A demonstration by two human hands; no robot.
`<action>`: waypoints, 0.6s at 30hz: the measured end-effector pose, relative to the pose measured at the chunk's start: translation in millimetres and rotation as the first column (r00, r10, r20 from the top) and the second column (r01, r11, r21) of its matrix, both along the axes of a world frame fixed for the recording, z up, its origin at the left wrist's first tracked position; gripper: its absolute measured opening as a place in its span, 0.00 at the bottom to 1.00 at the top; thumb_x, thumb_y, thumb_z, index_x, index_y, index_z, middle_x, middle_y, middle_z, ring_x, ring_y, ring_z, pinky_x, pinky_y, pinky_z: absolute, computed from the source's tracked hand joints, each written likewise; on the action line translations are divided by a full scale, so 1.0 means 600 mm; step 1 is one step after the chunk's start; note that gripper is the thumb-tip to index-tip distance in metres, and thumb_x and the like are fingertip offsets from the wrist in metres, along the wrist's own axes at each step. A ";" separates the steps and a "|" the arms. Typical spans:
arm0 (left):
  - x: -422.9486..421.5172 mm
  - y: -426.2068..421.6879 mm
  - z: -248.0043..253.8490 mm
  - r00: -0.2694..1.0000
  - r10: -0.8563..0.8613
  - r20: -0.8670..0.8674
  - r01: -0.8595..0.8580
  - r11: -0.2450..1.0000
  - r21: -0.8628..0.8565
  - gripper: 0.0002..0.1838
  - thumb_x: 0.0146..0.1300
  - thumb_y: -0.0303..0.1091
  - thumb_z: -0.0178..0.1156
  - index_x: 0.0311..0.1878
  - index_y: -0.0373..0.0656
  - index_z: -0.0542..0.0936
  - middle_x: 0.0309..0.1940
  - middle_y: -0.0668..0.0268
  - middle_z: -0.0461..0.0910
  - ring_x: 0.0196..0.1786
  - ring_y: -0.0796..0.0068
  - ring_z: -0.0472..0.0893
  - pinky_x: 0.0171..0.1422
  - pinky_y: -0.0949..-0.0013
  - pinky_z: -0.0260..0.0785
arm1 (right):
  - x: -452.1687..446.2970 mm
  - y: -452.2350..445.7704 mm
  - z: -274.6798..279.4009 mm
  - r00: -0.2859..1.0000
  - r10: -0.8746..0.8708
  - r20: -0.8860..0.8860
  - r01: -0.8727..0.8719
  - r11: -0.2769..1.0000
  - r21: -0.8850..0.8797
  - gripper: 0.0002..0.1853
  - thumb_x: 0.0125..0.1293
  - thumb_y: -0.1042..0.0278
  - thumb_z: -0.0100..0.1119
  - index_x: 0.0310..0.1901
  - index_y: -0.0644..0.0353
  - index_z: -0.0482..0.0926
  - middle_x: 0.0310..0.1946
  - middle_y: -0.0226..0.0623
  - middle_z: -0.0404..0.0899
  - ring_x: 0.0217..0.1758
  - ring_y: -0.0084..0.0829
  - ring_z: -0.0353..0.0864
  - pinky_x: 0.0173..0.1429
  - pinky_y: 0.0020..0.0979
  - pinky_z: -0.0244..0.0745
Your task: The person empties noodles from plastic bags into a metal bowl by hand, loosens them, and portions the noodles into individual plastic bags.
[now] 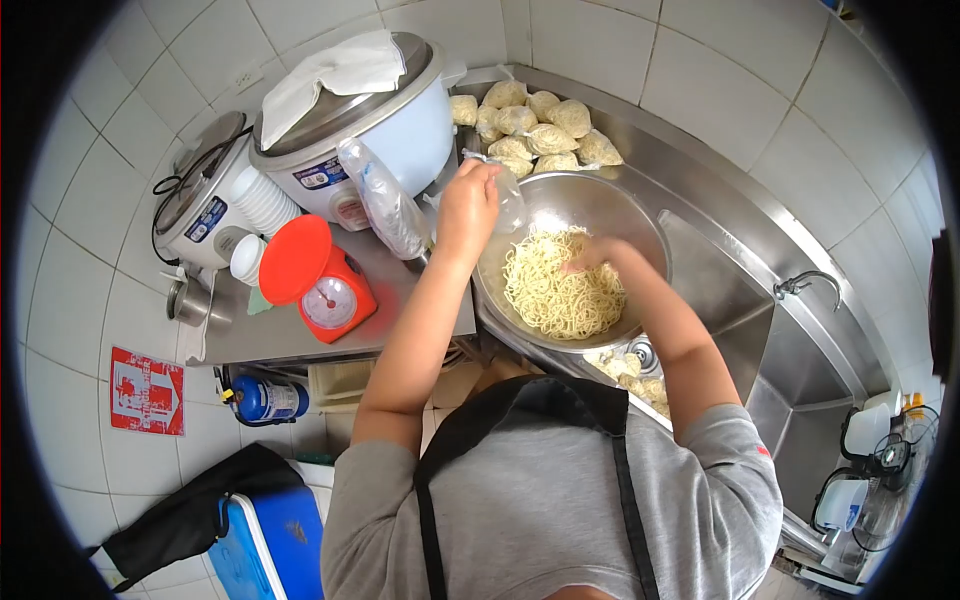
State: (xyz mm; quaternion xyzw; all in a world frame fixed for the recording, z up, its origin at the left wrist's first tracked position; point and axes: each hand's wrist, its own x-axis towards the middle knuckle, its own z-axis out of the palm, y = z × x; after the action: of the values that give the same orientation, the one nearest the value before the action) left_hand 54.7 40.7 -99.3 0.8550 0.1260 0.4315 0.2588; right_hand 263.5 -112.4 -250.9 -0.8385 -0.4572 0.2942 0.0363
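A large steel bowl (647, 237) holds a heap of pale noodles (562, 290). My left hand (469, 207) is closed on the top of a clear plastic bag (509, 203), which hangs over the bowl's left rim. Inside the bowl, my right hand (598, 254) reaches down onto the upper right of the noodles; its fingertips are blurred and partly hidden among them. Several tied bags of noodles (553, 138) lie piled behind the bowl.
At the left stand a red scale (328, 302), stacked white cups (265, 201), a roll of plastic bags (384, 200) and two large cookers (405, 130). A sink (712, 270) with a faucet (808, 287) is at the right. More noodles (640, 378) lie below the bowl.
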 end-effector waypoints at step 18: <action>0.034 0.010 0.008 0.941 -0.078 -0.331 0.080 0.997 -0.007 0.27 0.51 0.26 0.56 0.58 0.37 0.70 0.57 0.56 0.70 0.54 0.55 0.74 0.58 0.63 0.67 | -0.046 -0.077 0.437 0.741 0.225 -0.632 0.433 0.560 0.707 0.25 0.42 0.82 0.55 0.48 0.63 0.74 0.38 0.30 0.80 0.37 0.20 0.78 0.47 0.22 0.73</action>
State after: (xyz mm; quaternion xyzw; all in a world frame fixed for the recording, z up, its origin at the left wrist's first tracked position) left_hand 75.1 46.9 -94.6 0.9205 0.1318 0.2717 0.2480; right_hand 235.8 -158.5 11.0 -0.5866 -0.4401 0.3201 0.5998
